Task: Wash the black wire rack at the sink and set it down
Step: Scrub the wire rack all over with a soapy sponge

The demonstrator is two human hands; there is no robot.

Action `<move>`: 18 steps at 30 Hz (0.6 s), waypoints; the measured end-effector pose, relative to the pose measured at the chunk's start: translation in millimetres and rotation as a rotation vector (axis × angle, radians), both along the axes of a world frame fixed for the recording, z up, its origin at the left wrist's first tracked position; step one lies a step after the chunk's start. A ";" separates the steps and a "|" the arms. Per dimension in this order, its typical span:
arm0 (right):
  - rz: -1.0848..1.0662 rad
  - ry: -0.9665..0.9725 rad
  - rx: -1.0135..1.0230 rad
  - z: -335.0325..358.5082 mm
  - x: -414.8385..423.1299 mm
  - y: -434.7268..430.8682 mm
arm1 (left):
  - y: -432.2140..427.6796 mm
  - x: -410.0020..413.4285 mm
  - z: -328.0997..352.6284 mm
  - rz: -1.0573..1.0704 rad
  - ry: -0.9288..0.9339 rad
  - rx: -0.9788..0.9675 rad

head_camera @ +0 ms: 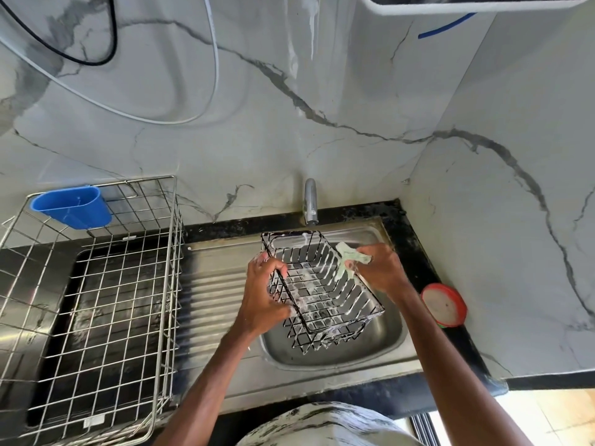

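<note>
Head view: I count one black wire rack [325,294], one sink [388,338], one tap [310,201], one pale green cloth [349,257] and two hands. Off to the side I count one steel dish basket [175,252] with one blue cup [72,207] hooked on its far rim, and one red-rimmed round tub [444,304] on the black counter [415,252].

The rack is held up over the sink bowl, just below the tap, streaked with white suds. Its long axis runs from far-left by the tap to near-right. It sits tilted, with the open top facing up toward me and the near-right end lower.

My left hand [270,291] comes in from below with the forearm angled up. Its fingers and thumb are curled round the wires of the rack's left long side, a firm grasp. My right hand [381,268] reaches in from the right with the wrist bent inward. It is clenched round the green cloth, which lies against the rack's right rim near the far corner.
</note>
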State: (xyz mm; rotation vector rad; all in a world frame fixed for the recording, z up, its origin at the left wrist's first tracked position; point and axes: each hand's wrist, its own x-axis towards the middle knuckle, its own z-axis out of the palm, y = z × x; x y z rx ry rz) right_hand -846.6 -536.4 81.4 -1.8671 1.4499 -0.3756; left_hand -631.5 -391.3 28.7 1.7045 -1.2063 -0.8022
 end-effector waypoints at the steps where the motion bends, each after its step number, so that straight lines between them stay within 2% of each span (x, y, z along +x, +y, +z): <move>1: 0.018 0.000 0.008 -1.1 -0.3 -2.0 | -0.2 1.2 -0.5 -0.016 -0.007 -0.010; 5: 0.117 -0.077 0.245 -12.4 -1.7 -7.7 | 0.0 7.3 -6.2 -0.082 0.005 -0.041; 11: 0.075 -0.272 0.485 -23.9 0.9 -9.0 | -3.8 16.5 -11.7 -0.237 0.011 -0.072; 15: 0.009 -0.402 0.552 -25.6 -0.9 -6.9 | -4.5 24.5 -19.2 -0.270 0.155 -0.019; 18: -0.024 -0.498 0.559 -22.1 -3.8 -8.5 | -1.2 24.4 -8.5 -0.245 0.392 0.073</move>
